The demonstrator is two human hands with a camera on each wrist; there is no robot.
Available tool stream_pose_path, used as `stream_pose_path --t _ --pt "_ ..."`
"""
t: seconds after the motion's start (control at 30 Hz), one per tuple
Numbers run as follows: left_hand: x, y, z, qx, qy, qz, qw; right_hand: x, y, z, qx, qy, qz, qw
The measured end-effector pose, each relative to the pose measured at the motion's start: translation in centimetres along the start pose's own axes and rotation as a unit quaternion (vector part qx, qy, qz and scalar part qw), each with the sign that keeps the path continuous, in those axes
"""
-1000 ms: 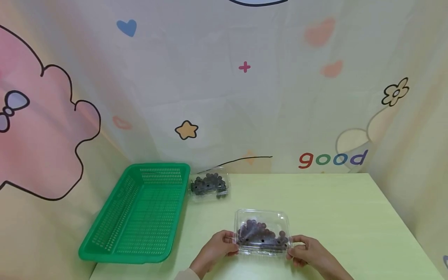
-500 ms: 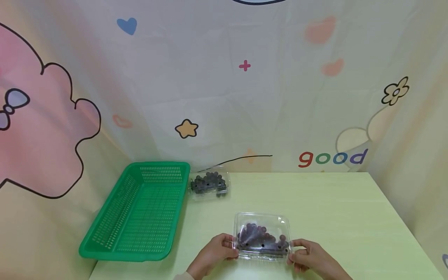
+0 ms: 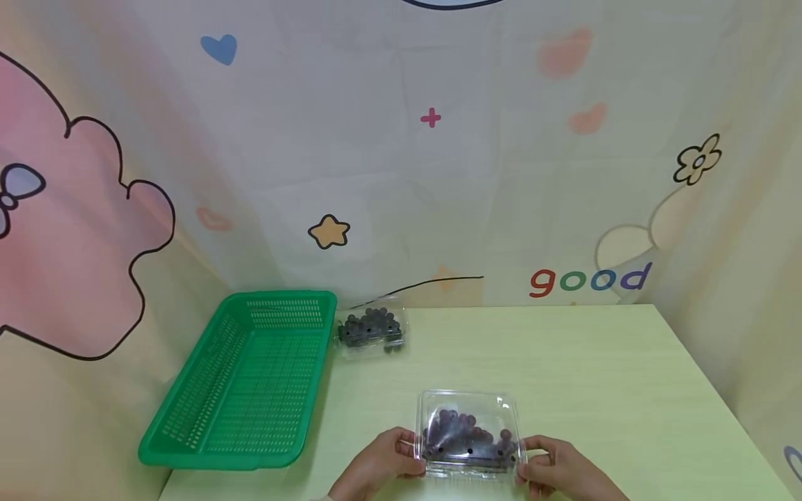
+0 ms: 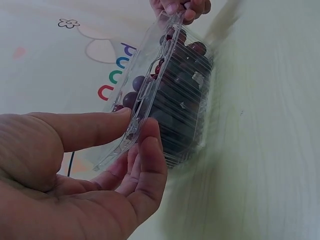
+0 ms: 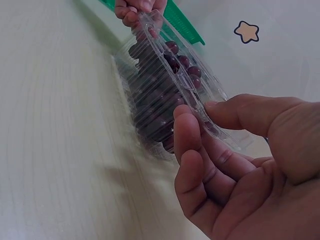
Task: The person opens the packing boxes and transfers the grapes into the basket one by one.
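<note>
A clear plastic clamshell box [image 3: 468, 403] holds dark purple grapes [image 3: 462, 433] at the near edge of the table. My left hand [image 3: 387, 460] pinches the rim at its left end, thumb on top and fingers beneath, as the left wrist view shows on the box's rim [image 4: 145, 95]. At the opposite end my right hand [image 3: 560, 467] pinches the rim the same way; in the right wrist view its thumb [image 5: 250, 116] presses the edge. The lid looks closed. A second clear box of grapes [image 3: 371, 328] sits farther back, and neither hand touches it.
A green perforated plastic basket [image 3: 260, 390] stands at the left, beside the second box. The pale table [image 3: 576, 369] reaches back to a printed curtain [image 3: 438, 195], which also hangs along both sides.
Both hands have drawn the held box slightly toward the near edge, keeping their pinch on its ends. The camera view has shifted a little; the basket and second box stay put.
</note>
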State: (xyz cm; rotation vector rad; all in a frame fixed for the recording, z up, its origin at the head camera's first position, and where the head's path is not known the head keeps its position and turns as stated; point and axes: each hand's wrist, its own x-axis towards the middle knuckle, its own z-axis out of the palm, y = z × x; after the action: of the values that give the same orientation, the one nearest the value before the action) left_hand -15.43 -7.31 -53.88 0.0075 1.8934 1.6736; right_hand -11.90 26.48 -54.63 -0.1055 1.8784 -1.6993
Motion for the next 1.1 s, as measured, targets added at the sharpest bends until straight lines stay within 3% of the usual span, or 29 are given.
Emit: stream_pose_path --t 0.47,0.7,0.9,1.1 --pt "-0.1 -0.6 -0.1 0.003 -0.004 -0.002 1.0 -0.2 0.1 0.3 -0.004 0.005 0.0 1.0" --pt "0.0 -0.8 -0.1 0.001 -0.007 0.011 0.9999 -0.3 -0.2 0.7 -0.069 0.039 -0.025 0.997" --pt "-0.1 -0.8 0.0 -0.009 -0.008 0.016 0.9998 -0.4 -1.1 1.1 -0.169 0.117 -0.054 0.977" --pt "-0.5 -0.5 0.1 -0.013 -0.012 0.023 0.9996 -1.1 -2.0 2.0 -0.245 0.176 -0.086 0.95"
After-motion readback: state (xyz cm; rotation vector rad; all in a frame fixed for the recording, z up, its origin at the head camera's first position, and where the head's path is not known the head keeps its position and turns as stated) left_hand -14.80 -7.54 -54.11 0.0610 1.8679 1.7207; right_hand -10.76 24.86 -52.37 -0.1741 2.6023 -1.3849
